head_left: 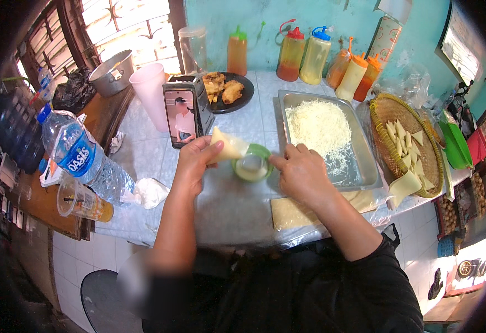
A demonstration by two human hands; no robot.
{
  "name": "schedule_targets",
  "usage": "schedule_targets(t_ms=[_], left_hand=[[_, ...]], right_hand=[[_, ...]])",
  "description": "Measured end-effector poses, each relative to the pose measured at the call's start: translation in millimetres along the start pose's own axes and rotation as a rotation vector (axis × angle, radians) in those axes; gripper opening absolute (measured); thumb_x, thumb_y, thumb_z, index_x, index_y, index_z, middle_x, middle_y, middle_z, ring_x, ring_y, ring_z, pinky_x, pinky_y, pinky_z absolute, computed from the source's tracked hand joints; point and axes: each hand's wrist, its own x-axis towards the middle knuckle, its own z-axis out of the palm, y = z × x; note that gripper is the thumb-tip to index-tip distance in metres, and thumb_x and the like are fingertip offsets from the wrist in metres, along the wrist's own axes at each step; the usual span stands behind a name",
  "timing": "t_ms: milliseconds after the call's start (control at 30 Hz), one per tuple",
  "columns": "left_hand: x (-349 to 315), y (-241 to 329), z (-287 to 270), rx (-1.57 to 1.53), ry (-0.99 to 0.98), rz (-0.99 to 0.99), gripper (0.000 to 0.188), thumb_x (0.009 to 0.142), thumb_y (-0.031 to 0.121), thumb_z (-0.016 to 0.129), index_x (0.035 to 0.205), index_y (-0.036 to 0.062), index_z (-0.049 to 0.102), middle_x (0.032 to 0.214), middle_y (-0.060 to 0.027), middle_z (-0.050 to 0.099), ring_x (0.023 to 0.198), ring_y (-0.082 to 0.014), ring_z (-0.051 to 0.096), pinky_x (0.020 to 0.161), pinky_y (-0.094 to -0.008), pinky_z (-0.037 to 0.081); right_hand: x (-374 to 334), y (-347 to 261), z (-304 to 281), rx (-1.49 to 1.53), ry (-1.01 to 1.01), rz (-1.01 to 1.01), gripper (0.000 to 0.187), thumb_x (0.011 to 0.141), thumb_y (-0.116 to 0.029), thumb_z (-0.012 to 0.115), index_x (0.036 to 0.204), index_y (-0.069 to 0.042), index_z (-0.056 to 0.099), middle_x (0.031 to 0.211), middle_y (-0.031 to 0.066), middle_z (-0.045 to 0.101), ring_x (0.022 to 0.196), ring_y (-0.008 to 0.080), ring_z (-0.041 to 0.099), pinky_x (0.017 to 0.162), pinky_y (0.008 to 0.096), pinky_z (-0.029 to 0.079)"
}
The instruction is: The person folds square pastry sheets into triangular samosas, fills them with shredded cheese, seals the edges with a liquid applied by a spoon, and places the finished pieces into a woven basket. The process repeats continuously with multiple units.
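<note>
My left hand [193, 158] is closed on a pale pastry wrapper [227, 145] folded into a triangular cone, its loose flap reaching over the left side of a small green bowl [258, 150]. Something whitish lies in the bowl. At the bowl's right rim, my right hand [303, 169] stretches its index finger toward the inside, while the other fingers are bent; I see nothing held there. Beneath my right forearm lies a stack of flat pastry sheets [294, 214]. Beyond that hand, a metal tray [368, 166] carries a heap of shredded white filling [318, 125].
At right, a woven basket [384, 108] holds several folded triangles [404, 141]. A propped phone [180, 116] stands behind my left hand, beside a black plate [245, 91] of fried food. Sauce bottles [291, 55] line the wall. A water bottle [96, 161] and plastic cup [82, 202] occupy the left.
</note>
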Motion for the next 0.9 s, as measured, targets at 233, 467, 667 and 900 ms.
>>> schedule_targets(t_ms=[233,467,667,900], left_hand=[[-3,-4,5,-0.131,-0.134,0.059,0.027,0.083,0.026,0.067,0.099,0.0049,0.062,0.09,-0.0007,0.065,0.077,-0.0097,0.059,0.063,-0.0231,0.045],[-9,-2,13,-0.202,-0.18,0.037,0.027,0.083,0.025,0.068,0.099,0.0037,0.062,0.089,-0.0017,0.065,0.075,-0.0102,0.06,0.061,-0.0231,0.046],[-9,-4,10,-0.239,-0.195,0.049,0.027,0.082,0.023,0.067,0.1,0.0032,0.062,0.089,-0.0023,0.065,0.074,-0.0105,0.06,0.061,-0.0238,0.045],[-13,-1,10,-0.224,-0.183,0.063,0.03,0.081,0.024,0.069,0.101,0.0033,0.062,0.089,-0.0023,0.065,0.076,-0.0106,0.06,0.063,-0.0243,0.045]], right_hand=[[-5,11,3,0.199,0.47,-0.102,0.036,0.073,-0.023,0.063,0.109,-0.015,0.064,0.113,0.0123,0.054,0.117,0.0358,0.041,0.096,0.0505,0.032],[-8,0,4,0.021,0.395,-0.204,0.048,0.078,-0.038,0.061,0.124,-0.023,0.056,0.14,0.0199,0.033,0.133,0.044,0.021,0.102,0.0674,0.012],[-9,-1,0,0.045,0.433,-0.151,0.049,0.078,-0.04,0.061,0.124,-0.023,0.056,0.143,0.0211,0.028,0.133,0.0449,0.019,0.101,0.0687,0.01],[-11,2,5,0.026,0.42,-0.117,0.047,0.078,-0.039,0.061,0.122,-0.024,0.057,0.145,0.021,0.025,0.134,0.045,0.016,0.101,0.0687,0.009]])
